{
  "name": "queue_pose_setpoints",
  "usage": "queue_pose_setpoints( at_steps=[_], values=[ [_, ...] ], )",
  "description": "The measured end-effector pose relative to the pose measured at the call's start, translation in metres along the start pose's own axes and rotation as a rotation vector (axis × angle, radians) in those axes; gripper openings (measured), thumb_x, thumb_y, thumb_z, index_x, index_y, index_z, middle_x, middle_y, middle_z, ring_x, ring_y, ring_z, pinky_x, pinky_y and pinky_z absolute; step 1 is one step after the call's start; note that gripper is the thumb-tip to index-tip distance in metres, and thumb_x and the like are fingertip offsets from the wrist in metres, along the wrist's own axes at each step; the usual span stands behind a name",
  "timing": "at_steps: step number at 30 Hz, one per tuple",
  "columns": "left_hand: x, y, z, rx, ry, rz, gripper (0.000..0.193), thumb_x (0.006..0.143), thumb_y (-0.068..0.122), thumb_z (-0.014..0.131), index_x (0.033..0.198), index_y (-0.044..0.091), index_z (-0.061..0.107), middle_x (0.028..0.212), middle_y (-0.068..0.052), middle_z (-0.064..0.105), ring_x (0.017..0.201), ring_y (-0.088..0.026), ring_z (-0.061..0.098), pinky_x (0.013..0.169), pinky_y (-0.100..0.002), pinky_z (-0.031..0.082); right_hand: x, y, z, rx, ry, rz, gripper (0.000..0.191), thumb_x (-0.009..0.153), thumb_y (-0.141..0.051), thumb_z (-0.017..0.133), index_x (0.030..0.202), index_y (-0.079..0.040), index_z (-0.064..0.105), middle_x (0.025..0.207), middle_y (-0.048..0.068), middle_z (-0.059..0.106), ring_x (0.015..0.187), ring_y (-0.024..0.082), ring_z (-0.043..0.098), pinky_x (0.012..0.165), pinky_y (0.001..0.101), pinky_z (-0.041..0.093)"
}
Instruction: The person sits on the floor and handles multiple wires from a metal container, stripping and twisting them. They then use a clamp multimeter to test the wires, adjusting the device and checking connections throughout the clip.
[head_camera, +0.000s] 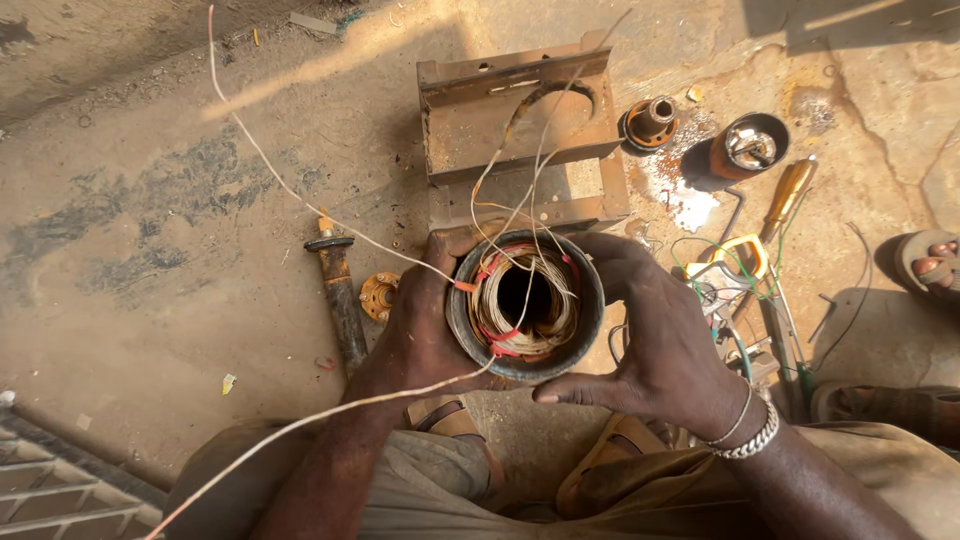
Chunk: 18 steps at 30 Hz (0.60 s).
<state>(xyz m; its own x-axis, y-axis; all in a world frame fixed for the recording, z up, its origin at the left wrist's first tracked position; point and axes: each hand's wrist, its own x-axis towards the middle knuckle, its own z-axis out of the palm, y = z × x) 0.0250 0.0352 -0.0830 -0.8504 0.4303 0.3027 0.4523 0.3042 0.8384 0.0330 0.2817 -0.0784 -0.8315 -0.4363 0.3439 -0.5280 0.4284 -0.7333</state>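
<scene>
The stator (526, 305) sits between both hands, just below picture centre. The left hand (420, 325) clasps its rim at 9 o'clock; the right hand (655, 345) wraps it at 3 o'clock, thumb under the rim at 6. The hands are apart, clamped on opposite sides. The stator's open end faces up at the camera, so its long axis runs away from the viewer toward the floor. Coiled wire (520, 300) with red ties fills the bore. Loose strands run to 11 and 7 o'clock. A rusty bracket (520, 125) lies at 12, a screwdriver (785, 195) at 2.
</scene>
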Motion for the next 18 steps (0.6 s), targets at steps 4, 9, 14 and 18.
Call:
queue_pose_setpoints(
  at_steps=[4, 9, 14, 18],
  values=[
    [0.002, 0.017, -0.03, 0.077, -0.222, -0.062, 0.097, 0.074, 0.026, 0.093, 0.152, 0.0, 0.041, 0.147, -0.021, 0.06, 0.133, -0.036, 0.065, 0.111, -0.045, 0.054, -0.009, 0.006, 0.009, 0.01, 0.036, -0.023, 0.091, 0.067, -0.058, 0.089, 0.123, -0.008, 0.037, 0.145, 0.024, 0.057, 0.12, 0.038, 0.063, 0.097, 0.05, 0.05],
    [-0.021, 0.031, -0.077, 0.128, -0.466, -0.208, 0.067, 0.084, 0.016, 0.082, 0.141, 0.003, 0.05, 0.136, -0.021, 0.064, 0.125, -0.041, 0.065, 0.105, -0.048, 0.054, -0.013, 0.007, 0.018, 0.08, -0.014, 0.044, 0.076, 0.064, -0.049, 0.089, 0.114, -0.01, 0.048, 0.138, 0.022, 0.06, 0.115, 0.041, 0.066, 0.088, 0.0472, 0.056],
    [-0.022, 0.088, -0.089, 0.387, -0.711, -0.51, 0.054, 0.076, 0.014, 0.078, 0.13, 0.014, 0.073, 0.124, -0.01, 0.076, 0.111, -0.028, 0.075, 0.089, -0.041, 0.064, -0.019, 0.009, 0.022, 0.077, -0.018, -0.151, 0.055, 0.075, -0.037, 0.086, 0.107, -0.017, 0.046, 0.147, 0.028, 0.051, 0.121, 0.049, 0.066, 0.087, 0.0493, 0.059],
    [0.007, 0.119, -0.074, 0.413, -0.313, -0.129, 0.032, 0.092, 0.022, 0.079, 0.121, 0.019, 0.068, 0.124, -0.003, 0.071, 0.116, -0.022, 0.069, 0.095, -0.043, 0.06, -0.019, 0.006, 0.019, -0.03, -0.153, -0.148, 0.06, 0.059, -0.04, 0.084, 0.104, -0.022, 0.049, 0.152, 0.029, 0.049, 0.116, 0.045, 0.067, 0.08, 0.0467, 0.059]
  ],
)
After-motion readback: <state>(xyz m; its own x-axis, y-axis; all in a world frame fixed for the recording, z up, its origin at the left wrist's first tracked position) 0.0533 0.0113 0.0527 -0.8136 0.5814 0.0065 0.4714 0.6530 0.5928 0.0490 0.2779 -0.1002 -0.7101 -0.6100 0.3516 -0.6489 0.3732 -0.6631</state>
